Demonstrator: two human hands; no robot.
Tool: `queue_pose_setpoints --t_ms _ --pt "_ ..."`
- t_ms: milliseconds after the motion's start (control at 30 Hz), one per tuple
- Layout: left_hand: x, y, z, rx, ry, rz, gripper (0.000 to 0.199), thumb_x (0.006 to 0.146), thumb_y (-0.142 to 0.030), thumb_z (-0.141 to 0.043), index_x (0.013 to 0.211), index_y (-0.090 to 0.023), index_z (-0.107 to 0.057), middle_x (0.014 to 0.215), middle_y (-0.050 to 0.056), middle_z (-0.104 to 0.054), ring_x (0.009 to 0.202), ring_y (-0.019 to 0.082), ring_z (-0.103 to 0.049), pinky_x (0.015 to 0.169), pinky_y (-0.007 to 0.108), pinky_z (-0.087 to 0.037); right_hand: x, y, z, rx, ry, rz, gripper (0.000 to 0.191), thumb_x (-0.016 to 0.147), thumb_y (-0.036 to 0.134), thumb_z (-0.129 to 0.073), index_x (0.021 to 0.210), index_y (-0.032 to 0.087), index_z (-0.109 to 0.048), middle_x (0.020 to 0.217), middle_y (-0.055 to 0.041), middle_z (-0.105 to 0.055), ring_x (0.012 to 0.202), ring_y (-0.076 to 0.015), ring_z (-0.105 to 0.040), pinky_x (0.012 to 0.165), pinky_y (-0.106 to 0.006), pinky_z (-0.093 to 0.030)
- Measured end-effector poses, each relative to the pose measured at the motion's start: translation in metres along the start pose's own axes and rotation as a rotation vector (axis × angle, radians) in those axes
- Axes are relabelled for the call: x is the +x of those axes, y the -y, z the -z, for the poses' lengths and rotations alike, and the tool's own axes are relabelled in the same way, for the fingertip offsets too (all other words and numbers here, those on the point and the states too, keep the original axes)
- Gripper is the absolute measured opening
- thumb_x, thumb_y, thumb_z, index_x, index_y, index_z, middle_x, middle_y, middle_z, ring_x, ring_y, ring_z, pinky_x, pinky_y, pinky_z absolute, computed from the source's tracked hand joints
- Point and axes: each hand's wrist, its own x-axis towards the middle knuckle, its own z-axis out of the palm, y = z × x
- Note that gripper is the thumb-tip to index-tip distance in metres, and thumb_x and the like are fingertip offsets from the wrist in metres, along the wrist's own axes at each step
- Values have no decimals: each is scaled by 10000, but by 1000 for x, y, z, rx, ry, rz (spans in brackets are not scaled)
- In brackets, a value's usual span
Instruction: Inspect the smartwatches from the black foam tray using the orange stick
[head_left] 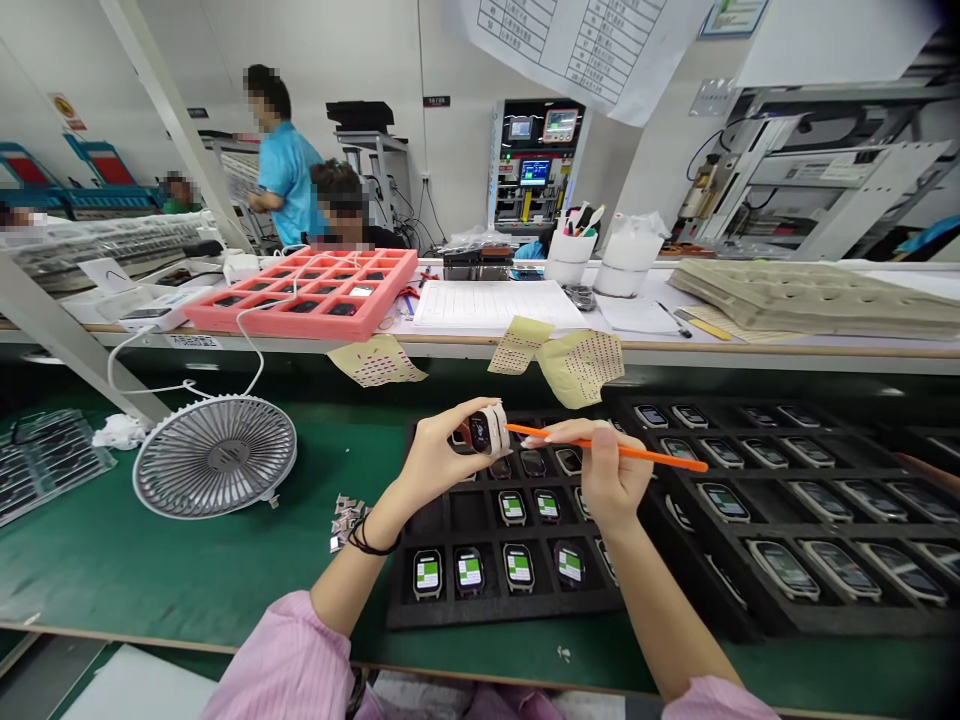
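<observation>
A small smartwatch body [481, 431] with a dark face and pale sides is pinched between the thumb and fingers of my left hand [438, 450]. My right hand [611, 475] is closed around a thin orange stick [664, 459], a pen-like tool. Its left tip lies at the pale side of the watch; whether it touches I cannot tell. Beneath both hands is a black foam tray [480, 612] with watches in its pockets, several showing green and white screens, such as the lit watch [519, 568] at the front.
A second black tray [765, 530] of watches lies to the right. On the left are a grey fan [217, 457] and small loose pieces [345, 522]. A pink foam tray [300, 322] and papers [499, 303] sit on the shelf. Co-workers, one in blue [287, 175], are behind.
</observation>
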Motion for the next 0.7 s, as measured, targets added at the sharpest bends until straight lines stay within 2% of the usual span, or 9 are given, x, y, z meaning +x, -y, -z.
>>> queue_pose_setpoints --t_ms 167,500,700 --pt "0 0 0 6 -1 -16 455 734 -268 -759 1164 -171 -646 1087 81 -732 856 180 -701 698 243 -565 -2 -1 0 -9 29 20 358 995 322 -439 863 233 -760 790 -45 -755 749 -221 -727 694 -372 -582" --pt "-1 3 -2 48 -1 -43 457 735 -262 -757 1171 -180 -647 1095 76 -733 906 201 -710 749 266 -576 -4 2 -2 -161 21 41 385 997 313 -416 846 243 -764 763 -40 -746 727 -216 -716 704 -365 -578" --pt "-1 0 -3 38 4 -36 448 729 -240 -757 1160 -178 -653 1084 70 -735 862 185 -707 707 250 -570 -2 5 -2 -94 -7 25 400 995 331 -419 816 228 -761 735 -43 -742 684 -216 -715 651 -369 -577"
